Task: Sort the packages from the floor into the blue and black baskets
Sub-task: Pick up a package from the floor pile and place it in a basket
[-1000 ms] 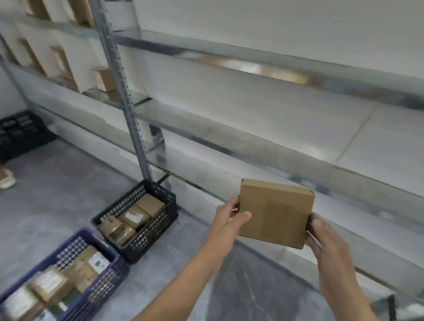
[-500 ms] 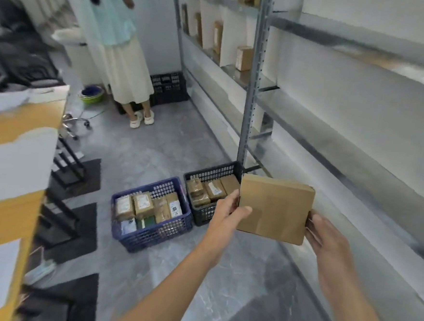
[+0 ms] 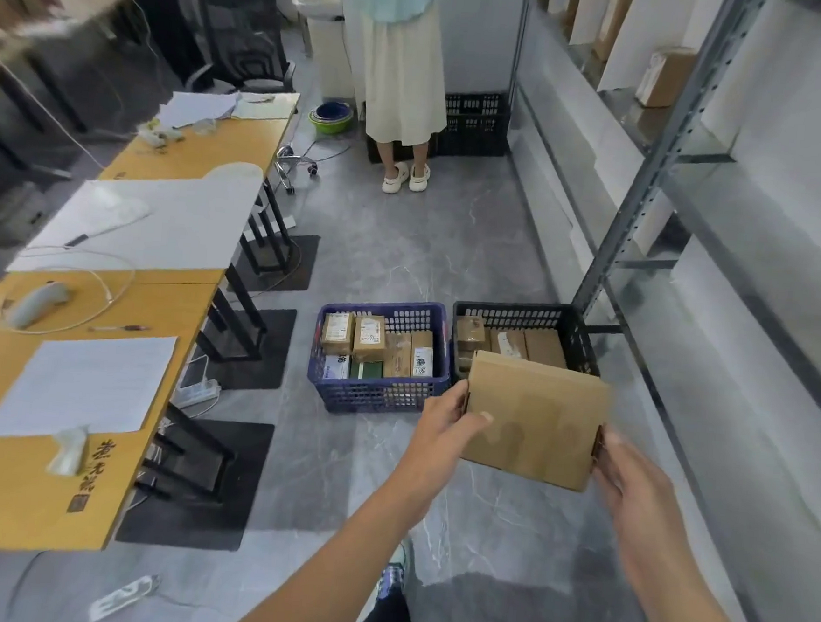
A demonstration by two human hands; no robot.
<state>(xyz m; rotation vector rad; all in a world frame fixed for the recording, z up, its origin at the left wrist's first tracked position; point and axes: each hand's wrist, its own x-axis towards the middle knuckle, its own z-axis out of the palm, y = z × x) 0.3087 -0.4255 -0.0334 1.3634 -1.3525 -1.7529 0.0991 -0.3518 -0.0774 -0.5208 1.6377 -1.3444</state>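
Head view: looks down past both forearms to the floor, which spreads below and beyond the hands.
Shelving rack: runs along the outside of the right hand.
Worktop: well off to the left of the left hand, carrying papers.
Black basket: straight beyond the hands, its near wall hidden behind the held package; a few brown parcels lie inside.
Blue basket: beyond and left of the left hand, just beside the black one, well filled.
Package: flat brown carton held up between the hands, long axis left to right, right end tipped slightly lower; no label shows on the near face.
Left hand: grips the left edge, thumb on the near face.
Right hand: grips the right edge, fingers wrapped round the side.
Deciding relation: the carton sits nearer the black basket; the blue lies on the left hand's side. Either drop likely needs a forward, lowering reach.
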